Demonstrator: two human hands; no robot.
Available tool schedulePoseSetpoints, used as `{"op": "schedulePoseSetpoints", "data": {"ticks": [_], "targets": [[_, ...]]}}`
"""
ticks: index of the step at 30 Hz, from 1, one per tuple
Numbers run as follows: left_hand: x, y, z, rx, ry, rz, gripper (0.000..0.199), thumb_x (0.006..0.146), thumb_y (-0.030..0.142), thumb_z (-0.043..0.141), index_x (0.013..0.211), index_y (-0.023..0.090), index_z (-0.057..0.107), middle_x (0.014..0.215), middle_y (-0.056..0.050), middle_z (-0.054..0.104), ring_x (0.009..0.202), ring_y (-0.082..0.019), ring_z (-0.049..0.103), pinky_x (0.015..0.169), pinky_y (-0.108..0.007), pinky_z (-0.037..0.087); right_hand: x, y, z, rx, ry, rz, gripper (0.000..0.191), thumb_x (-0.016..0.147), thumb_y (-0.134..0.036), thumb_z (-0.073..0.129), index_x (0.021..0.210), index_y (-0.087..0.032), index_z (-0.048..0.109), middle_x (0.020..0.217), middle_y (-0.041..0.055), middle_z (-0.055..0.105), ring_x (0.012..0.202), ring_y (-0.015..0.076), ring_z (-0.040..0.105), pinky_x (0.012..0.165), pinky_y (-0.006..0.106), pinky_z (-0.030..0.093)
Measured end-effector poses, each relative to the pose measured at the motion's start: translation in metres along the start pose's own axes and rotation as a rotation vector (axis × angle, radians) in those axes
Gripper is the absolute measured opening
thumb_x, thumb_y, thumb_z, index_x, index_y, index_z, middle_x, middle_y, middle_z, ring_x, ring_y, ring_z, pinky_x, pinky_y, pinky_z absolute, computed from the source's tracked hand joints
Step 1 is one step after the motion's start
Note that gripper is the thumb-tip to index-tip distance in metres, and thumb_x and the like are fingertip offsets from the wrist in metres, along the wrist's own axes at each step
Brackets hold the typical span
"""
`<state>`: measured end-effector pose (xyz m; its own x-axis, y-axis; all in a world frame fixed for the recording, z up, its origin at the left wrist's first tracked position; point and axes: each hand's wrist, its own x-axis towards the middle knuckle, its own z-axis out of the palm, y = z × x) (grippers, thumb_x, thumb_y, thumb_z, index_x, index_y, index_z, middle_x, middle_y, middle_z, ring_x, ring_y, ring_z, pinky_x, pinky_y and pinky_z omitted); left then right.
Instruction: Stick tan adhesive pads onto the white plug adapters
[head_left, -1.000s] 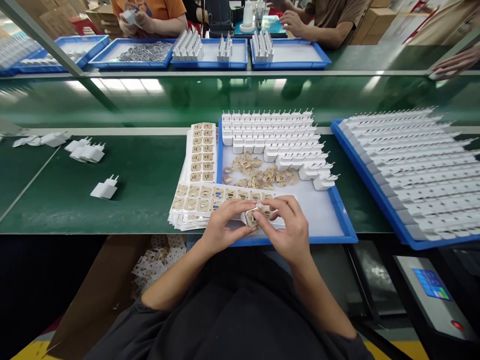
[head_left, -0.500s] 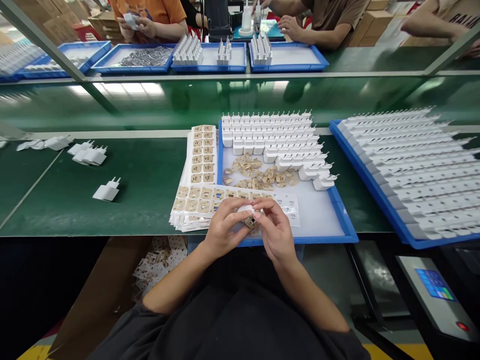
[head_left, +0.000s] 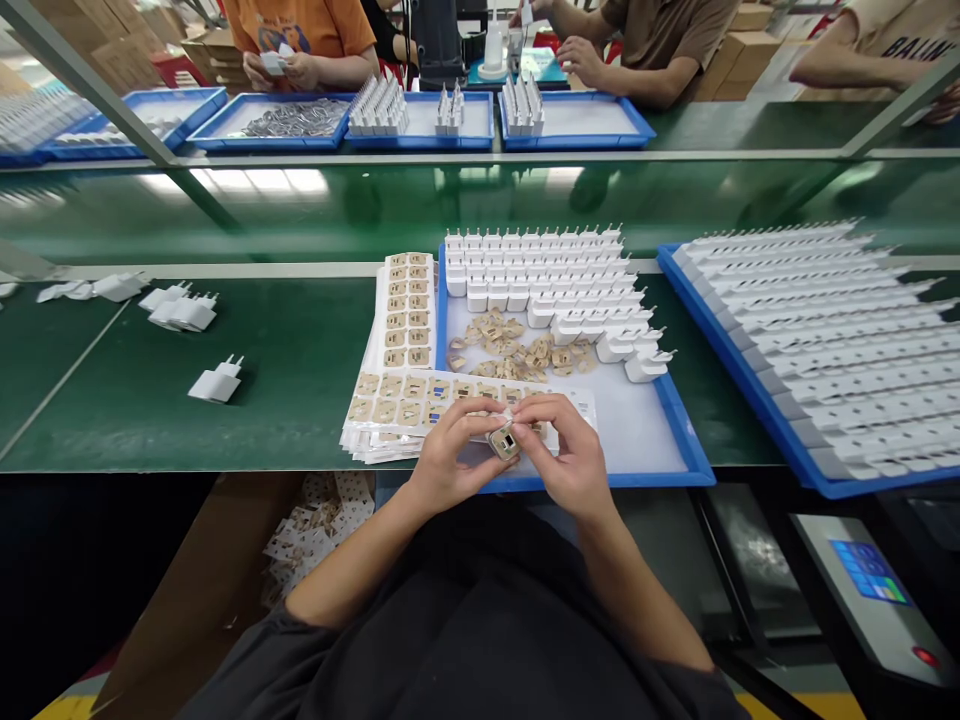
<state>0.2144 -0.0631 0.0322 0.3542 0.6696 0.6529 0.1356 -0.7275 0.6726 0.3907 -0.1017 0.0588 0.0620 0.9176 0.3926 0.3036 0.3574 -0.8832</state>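
Observation:
In front of me, a white plug-in charger [head_left: 504, 441] is held with its port end, covered by a tan piece, tilted up toward the camera. My left hand [head_left: 450, 458] pinches it from the left. The fingertips of my right hand [head_left: 566, 455] close on its upper right side. Partly beneath both hands lies a sheet of tan adhesive pieces [head_left: 409, 388], on top of a stack of such sheets [head_left: 407, 310]. Behind it, loose tan pieces [head_left: 544, 352] are piled in a blue-rimmed tray [head_left: 686, 425]. Rows of white chargers [head_left: 532, 265] with pins up fill the tray's back.
A second blue tray [head_left: 757, 385] packed with chargers stands at the right. Loose chargers [head_left: 216, 382] lie on the green bench [head_left: 300, 350] at left. Below is a cardboard box [head_left: 202, 580] of used sheets; a device with a screen [head_left: 866, 570] sits lower right. Co-workers sit opposite.
The charger has turned so its tan-covered end shows more fully. My right hand has shifted slightly right, its fingers still on the charger.

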Motion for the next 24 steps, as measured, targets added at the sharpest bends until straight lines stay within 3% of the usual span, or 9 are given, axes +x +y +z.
{"op": "schedulePoseSetpoints", "data": {"ticks": [3, 6, 9, 11, 15, 17, 19, 22, 24], "targets": [[-0.002, 0.000, -0.002, -0.081, -0.028, -0.130, 0.039, 0.084, 0.027, 0.079, 0.118, 0.023, 0.060, 0.114, -0.010, 0.066, 0.107, -0.023, 0.069, 0.086, -0.036, 0.060, 0.002, -0.004, -0.003, -0.206, -0.005, -0.246, 0.014, 0.089, -0.017, 0.066, 0.091, -0.030, 0.072, 0.095, 0.0052, 0.071, 0.091, 0.0231, 0.066, 0.084, 0.042, 0.055], [-0.003, -0.001, -0.004, -0.157, -0.050, -0.247, 0.036, 0.086, 0.032, 0.075, 0.118, 0.023, 0.060, 0.116, -0.011, 0.067, 0.107, -0.024, 0.069, 0.081, -0.034, 0.061, 0.000, -0.003, -0.009, -0.113, -0.116, -0.319, 0.015, 0.088, -0.017, 0.067, 0.090, -0.031, 0.072, 0.089, 0.0036, 0.071, 0.083, 0.0216, 0.067, 0.076, 0.040, 0.056], [-0.001, -0.001, -0.005, -0.071, -0.041, -0.257, 0.036, 0.085, 0.034, 0.077, 0.116, 0.022, 0.062, 0.112, -0.011, 0.070, 0.109, -0.026, 0.067, 0.088, -0.039, 0.058, -0.002, 0.002, -0.018, 0.068, -0.137, -0.257, 0.008, 0.089, -0.022, 0.068, 0.091, -0.028, 0.072, 0.084, 0.0038, 0.070, 0.078, 0.0216, 0.067, 0.071, 0.039, 0.056], [-0.001, -0.002, -0.006, -0.006, 0.005, -0.281, 0.036, 0.085, 0.035, 0.077, 0.115, 0.022, 0.063, 0.110, -0.010, 0.070, 0.105, -0.025, 0.067, 0.084, -0.037, 0.057, 0.001, 0.007, -0.024, 0.121, -0.086, -0.195, 0.003, 0.091, -0.026, 0.068, 0.089, -0.027, 0.070, 0.079, 0.0038, 0.069, 0.075, 0.0218, 0.067, 0.068, 0.038, 0.056], [-0.003, -0.008, -0.017, 0.044, 0.099, -0.304, 0.035, 0.086, 0.031, 0.074, 0.117, 0.021, 0.060, 0.116, -0.010, 0.069, 0.104, -0.022, 0.067, 0.081, -0.033, 0.056, 0.018, 0.021, -0.033, -0.164, 0.149, 0.029, 0.011, 0.093, -0.032, 0.066, 0.100, -0.024, 0.070, 0.088, 0.0050, 0.073, 0.078, 0.0209, 0.069, 0.074, 0.037, 0.057], [-0.006, -0.017, -0.032, 0.131, 0.170, -0.303, 0.036, 0.086, 0.027, 0.072, 0.119, 0.021, 0.059, 0.116, -0.009, 0.068, 0.106, -0.022, 0.067, 0.085, -0.033, 0.056, 0.027, 0.032, -0.036, -0.388, 0.193, 0.071, 0.022, 0.095, -0.035, 0.062, 0.111, -0.022, 0.069, 0.098, 0.0079, 0.075, 0.083, 0.0226, 0.071, 0.079, 0.040, 0.059], [-0.009, -0.031, -0.056, 0.275, 0.275, -0.316, 0.038, 0.085, 0.024, 0.071, 0.120, 0.021, 0.058, 0.114, -0.008, 0.066, 0.106, -0.021, 0.066, 0.087, -0.033, 0.056, 0.034, 0.042, -0.037, -0.578, 0.156, 0.033, 0.029, 0.097, -0.038, 0.056, 0.117, -0.021, 0.068, 0.107, 0.0115, 0.076, 0.091, 0.0268, 0.072, 0.085, 0.045, 0.058], [-0.016, -0.059, -0.107, 0.544, 0.382, -0.381, 0.035, 0.083, 0.023, 0.070, 0.116, 0.019, 0.059, 0.111, -0.008, 0.064, 0.104, -0.022, 0.065, 0.087, -0.033, 0.057, 0.037, 0.058, -0.038, -0.740, 0.108, -0.073, 0.033, 0.098, -0.039, 0.052, 0.122, -0.021, 0.067, 0.124, 0.0152, 0.071, 0.115, 0.0331, 0.067, 0.099, 0.051, 0.053], [-0.024, -0.078, -0.145, 0.731, 0.385, -0.471, 0.031, 0.084, 0.023, 0.068, 0.113, 0.019, 0.060, 0.111, -0.009, 0.065, 0.105, -0.023, 0.064, 0.090, -0.036, 0.055, 0.036, 0.069, -0.038, -0.737, 0.051, -0.135, 0.033, 0.099, -0.040, 0.050, 0.121, -0.022, 0.068, 0.121, 0.0143, 0.071, 0.117, 0.0326, 0.066, 0.100, 0.049, 0.052]]}}
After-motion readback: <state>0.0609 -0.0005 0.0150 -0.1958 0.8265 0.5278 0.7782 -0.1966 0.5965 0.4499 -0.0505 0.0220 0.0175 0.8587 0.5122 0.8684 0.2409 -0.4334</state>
